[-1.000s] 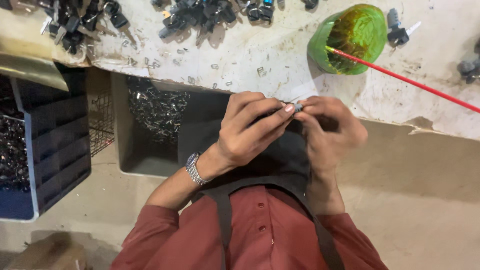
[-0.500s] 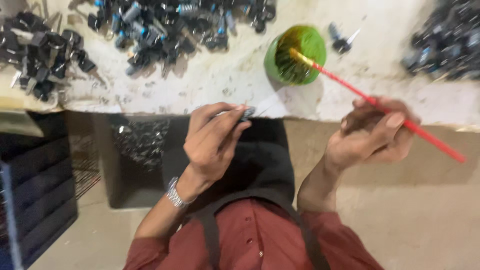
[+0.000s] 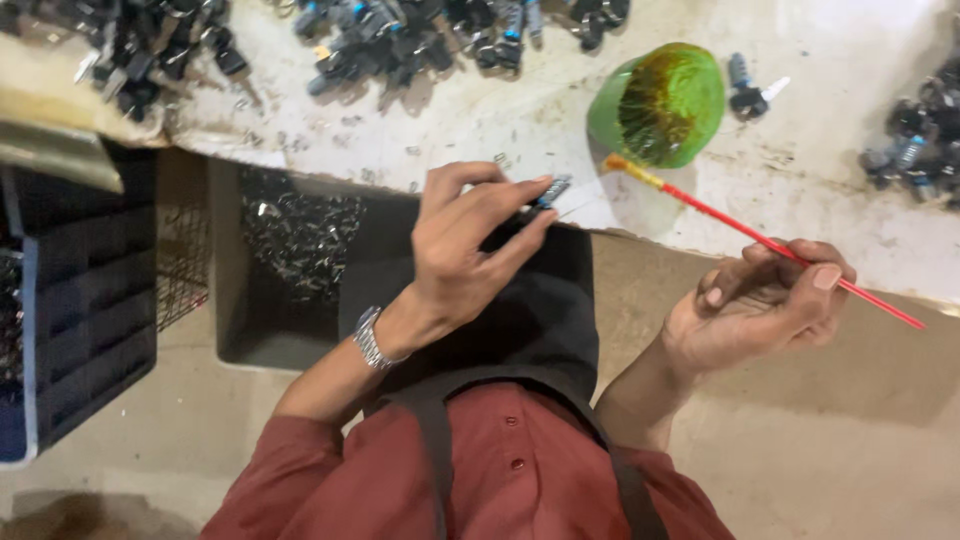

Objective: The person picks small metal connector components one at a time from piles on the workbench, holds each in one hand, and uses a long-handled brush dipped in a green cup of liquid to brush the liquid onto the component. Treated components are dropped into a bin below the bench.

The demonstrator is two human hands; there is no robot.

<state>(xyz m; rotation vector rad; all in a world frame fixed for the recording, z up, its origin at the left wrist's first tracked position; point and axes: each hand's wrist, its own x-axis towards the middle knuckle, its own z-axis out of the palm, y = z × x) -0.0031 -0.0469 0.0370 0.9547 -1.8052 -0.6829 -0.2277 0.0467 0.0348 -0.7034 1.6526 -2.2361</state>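
One head-worn camera looks steeply down — close over the workbench (image 3: 480,110) edge.

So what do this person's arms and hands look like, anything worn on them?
Both arms are bare from the elbow down, with dark red shirt sleeves pushed up near the elbows. The left hand has a silver metal-link wristwatch at its wrist. The right hand wears nothing: no glove, and no ring that can be made out.
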